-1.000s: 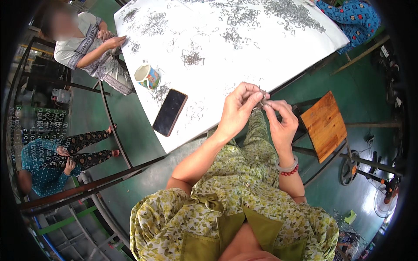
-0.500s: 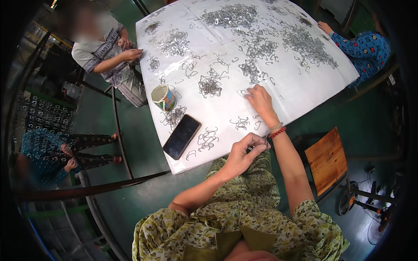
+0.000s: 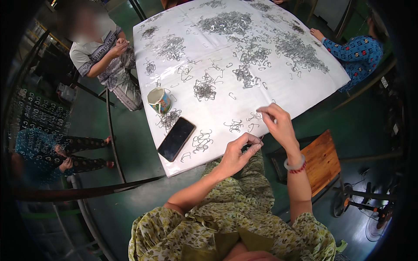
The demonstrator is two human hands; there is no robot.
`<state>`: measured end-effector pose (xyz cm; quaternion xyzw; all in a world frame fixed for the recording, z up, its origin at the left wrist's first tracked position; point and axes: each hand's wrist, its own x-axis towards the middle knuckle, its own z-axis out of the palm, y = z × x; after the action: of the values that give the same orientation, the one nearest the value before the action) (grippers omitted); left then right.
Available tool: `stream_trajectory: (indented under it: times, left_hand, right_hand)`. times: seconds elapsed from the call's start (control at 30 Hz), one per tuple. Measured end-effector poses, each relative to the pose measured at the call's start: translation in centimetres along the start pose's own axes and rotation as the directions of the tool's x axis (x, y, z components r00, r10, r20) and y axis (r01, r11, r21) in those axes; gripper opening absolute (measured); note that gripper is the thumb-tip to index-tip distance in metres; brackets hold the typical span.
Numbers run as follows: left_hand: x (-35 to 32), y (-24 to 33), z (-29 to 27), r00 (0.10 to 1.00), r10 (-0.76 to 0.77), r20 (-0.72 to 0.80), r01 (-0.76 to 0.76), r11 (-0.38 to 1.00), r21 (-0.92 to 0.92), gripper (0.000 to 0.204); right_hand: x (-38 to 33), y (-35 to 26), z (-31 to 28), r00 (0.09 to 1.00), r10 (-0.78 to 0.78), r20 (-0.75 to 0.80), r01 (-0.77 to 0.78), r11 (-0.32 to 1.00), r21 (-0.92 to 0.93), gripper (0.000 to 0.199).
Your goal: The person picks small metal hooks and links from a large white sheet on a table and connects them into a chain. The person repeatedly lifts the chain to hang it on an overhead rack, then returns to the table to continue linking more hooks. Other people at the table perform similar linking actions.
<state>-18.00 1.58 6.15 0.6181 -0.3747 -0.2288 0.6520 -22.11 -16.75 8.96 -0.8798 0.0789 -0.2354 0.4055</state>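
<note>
Small bent-wire hooks lie in piles over a white-covered table [image 3: 209, 111]. My left hand [image 3: 238, 155] is at the near edge, thumb and fingers pinched together; what sits between the tips is too small to make out. To its right and farther in, my right hand [image 3: 281, 126] hovers over the tabletop with its fingers bent together; anything in them cannot be made out. Just under its fingertips are a few loose hooks [image 3: 252, 126]. A small hook pile [image 3: 235, 125] lies left of these, and another group of hooks [image 3: 202, 141] is beside the phone.
A dark phone [image 3: 176, 139] and a colourful paper cup [image 3: 159, 101] stand near the left edge. Larger hook heaps [image 3: 226, 22] cover the far side. One person [image 3: 104, 54] sits at the left, another in a blue patterned sleeve [image 3: 355, 54] at the right. A wooden stool [image 3: 321, 162] stands at right.
My right hand has drawn back toward me and to the right, from the middle of the table to near the loose hooks. My left hand stays pinched at the edge. The view has shifted slightly.
</note>
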Motion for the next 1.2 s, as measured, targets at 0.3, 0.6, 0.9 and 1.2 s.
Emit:
stream_trajectory:
  times: [0.3,0.6,0.9,1.2]
  left_hand:
    - [0.8,1.0,0.8,0.993,0.111,0.051,-0.117,0.982,0.148,0.015]
    - [0.2,-1.7,-2.2,0.974,0.21,-0.081,-0.18,0.943,0.28,0.042]
    - [9.6,-10.1,-18.5,0.891,-0.059,-0.45,0.426,0.454,0.783,0.028]
    - [12.3,-19.1,-23.0,0.985,-0.067,-0.157,0.162,0.079,0.984,0.027]
  right_hand:
    - [-2.4,-7.2,-5.1,0.971,0.115,0.209,-0.145,0.981,0.132,0.051]
    - [-3.4,-6.7,-3.8,0.985,0.167,-0.05,-0.157,0.974,0.16,0.023]
    - [-4.0,-6.4,-2.4,0.973,0.222,-0.065,-0.205,0.957,0.207,0.01]
    - [-4.1,-4.5,-2.1,0.998,0.053,0.025,-0.056,0.983,0.175,0.011]
